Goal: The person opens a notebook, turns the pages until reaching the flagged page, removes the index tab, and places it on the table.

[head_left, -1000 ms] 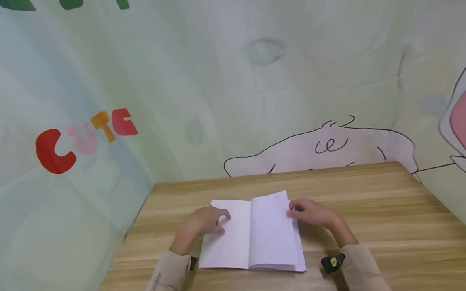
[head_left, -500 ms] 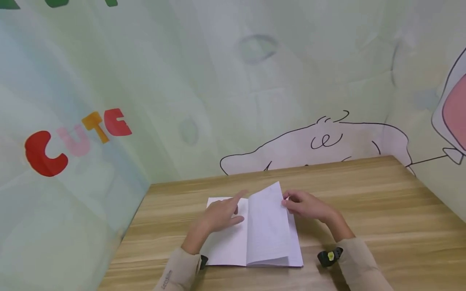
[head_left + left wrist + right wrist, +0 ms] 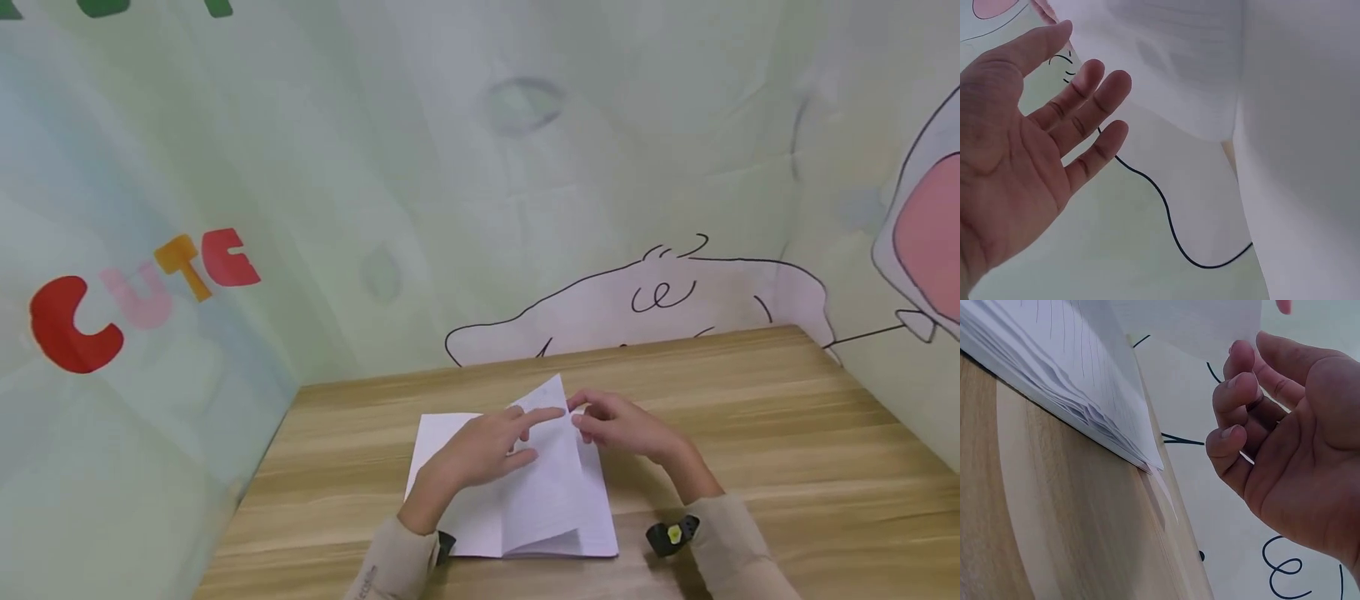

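An open notebook (image 3: 598, 500) lies on the wooden table, its left page blank and its right side lined. One leaf (image 3: 546, 492) stands lifted and bent from the right side, its top corner raised. At that leaf's outer edge, the right hand (image 3: 630, 429) pinches the paper between thumb and curled fingers. The left hand (image 3: 483, 450) reaches across the spine over the leaf, index finger extended to the edge near the right fingertips. In the left wrist view the left hand (image 3: 1029, 150) has its fingers spread and loosely bent, holding nothing, beside the white paper.
The wooden table (image 3: 337, 467) extends around the notebook, with its far edge against a printed backdrop (image 3: 375, 208) bearing cartoon drawings and coloured letters. A black device (image 3: 672, 535) sits at the right wrist by the sleeve. Stacked pages (image 3: 1072, 394) show along the notebook's edge.
The left hand has moved right from the left page across to the lifted leaf. The right hand has raised the leaf further and shifted it slightly left.
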{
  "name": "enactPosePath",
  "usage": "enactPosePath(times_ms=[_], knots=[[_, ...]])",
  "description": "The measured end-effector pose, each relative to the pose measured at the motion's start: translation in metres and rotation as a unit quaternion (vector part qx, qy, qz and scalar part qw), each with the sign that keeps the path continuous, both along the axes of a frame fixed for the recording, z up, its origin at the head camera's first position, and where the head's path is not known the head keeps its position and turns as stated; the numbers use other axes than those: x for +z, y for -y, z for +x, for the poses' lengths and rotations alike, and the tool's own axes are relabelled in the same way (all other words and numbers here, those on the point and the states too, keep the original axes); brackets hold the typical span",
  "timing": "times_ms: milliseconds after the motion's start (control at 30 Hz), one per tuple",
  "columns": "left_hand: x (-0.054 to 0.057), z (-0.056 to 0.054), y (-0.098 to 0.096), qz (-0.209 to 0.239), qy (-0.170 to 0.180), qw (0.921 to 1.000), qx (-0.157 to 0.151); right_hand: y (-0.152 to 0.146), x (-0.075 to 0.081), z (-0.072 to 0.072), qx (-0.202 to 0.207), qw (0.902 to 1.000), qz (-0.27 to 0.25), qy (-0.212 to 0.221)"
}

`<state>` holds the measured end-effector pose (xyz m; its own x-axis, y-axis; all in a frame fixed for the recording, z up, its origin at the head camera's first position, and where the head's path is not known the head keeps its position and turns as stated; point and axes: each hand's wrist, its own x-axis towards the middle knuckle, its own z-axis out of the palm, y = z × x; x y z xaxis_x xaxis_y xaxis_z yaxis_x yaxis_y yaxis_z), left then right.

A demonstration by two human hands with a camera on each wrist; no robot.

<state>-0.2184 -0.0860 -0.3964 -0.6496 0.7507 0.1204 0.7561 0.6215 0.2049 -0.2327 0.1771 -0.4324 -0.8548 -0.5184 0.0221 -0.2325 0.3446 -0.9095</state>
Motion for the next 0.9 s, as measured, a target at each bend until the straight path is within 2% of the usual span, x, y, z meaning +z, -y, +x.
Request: enactPosePath(times_ms=[200, 333, 467, 767, 900], knots=[[0.000, 0.005, -0.004, -0.010, -0.036, 0.9991, -0.021, 0.004, -0.005, -0.003, 0.031, 0.9993, -0.021, 0.006], [0.000, 0.004, -0.005, 0.006, -0.076, 0.9962, -0.043, 0.002, -0.004, -0.003, 0.027, 0.9991, -0.029, 0.013], [0.002, 0.003, -0.005, 0.015, -0.094, 0.9938, -0.058, -0.001, -0.001, -0.002, 0.026, 0.9994, -0.021, 0.005], [0.007, 0.013, 0.010, 0.023, -0.072, 0.9969, -0.018, -0.001, 0.001, -0.002, 0.030, 0.9994, -0.007, -0.014], [0.008, 0.019, 0.017, 0.028, -0.051, 0.9982, 0.009, -0.002, 0.000, -0.002, 0.027, 0.9994, 0.009, -0.018]])
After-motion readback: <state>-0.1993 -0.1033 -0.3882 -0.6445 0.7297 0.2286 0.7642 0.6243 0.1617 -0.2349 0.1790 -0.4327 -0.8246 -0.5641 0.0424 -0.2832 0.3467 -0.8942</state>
